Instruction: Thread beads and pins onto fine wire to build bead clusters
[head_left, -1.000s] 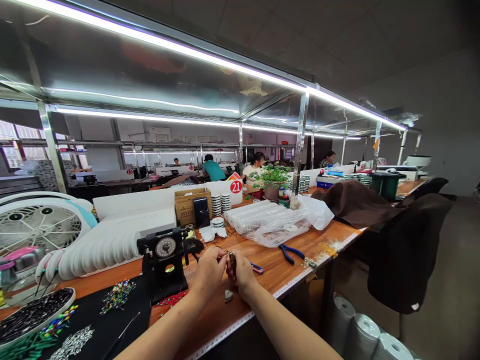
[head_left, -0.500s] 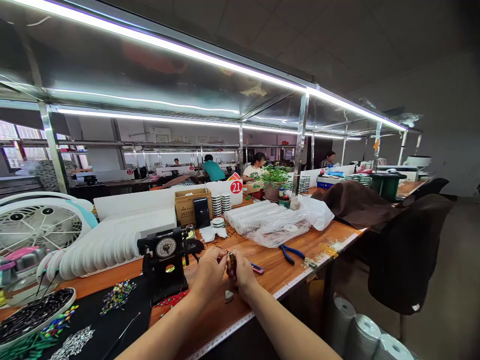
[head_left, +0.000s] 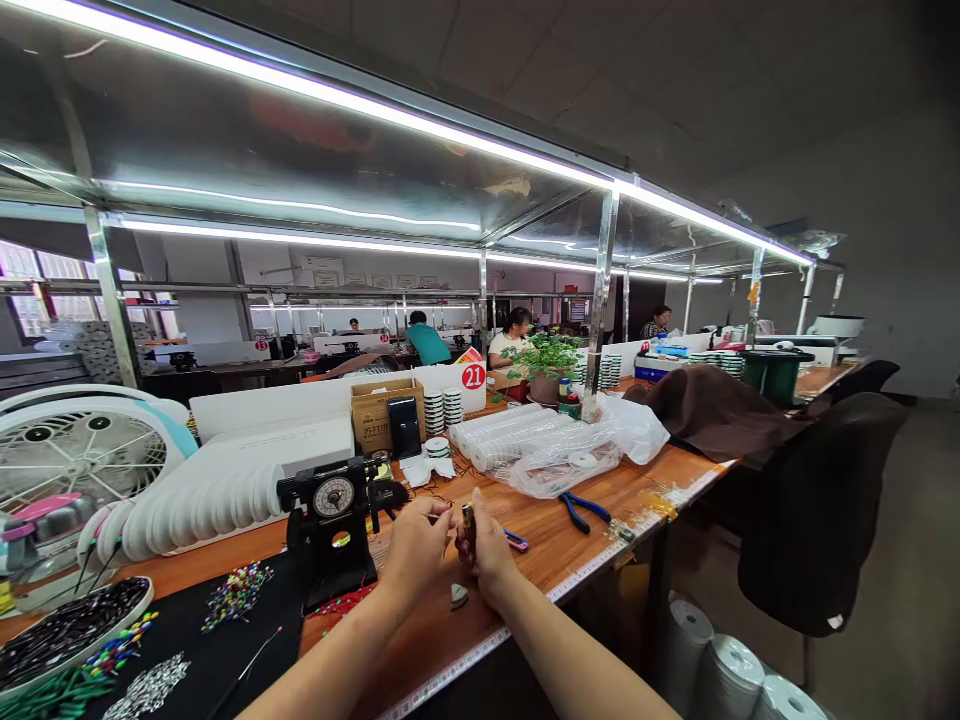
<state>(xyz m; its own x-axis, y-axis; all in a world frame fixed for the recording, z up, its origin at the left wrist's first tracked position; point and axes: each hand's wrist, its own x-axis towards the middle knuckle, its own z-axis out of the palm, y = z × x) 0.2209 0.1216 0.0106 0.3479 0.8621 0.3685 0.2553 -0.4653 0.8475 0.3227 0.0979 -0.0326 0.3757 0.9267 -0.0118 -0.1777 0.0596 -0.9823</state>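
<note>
Long wooden bench [head_left: 600, 490] under strip lights is carrying a black dial gauge [head_left: 332, 525]. Just right of the gauge, the right hand [head_left: 491, 550] is grasping a small brass piece [head_left: 468, 517] in its grip, holding it upright above the bench. The left hand [head_left: 416, 545], nearer the gauge, is pinching its grip closed beside that piece, though what it holds is too small to tell. Blue-handled pliers [head_left: 581, 508] are lying farther right of the gauge.

Factory assembly workshop: long lit workbenches [head_left: 600, 500], numbered station sign [head_left: 472, 376], seated workers [head_left: 514, 335], pliers [head_left: 581, 508].
</note>
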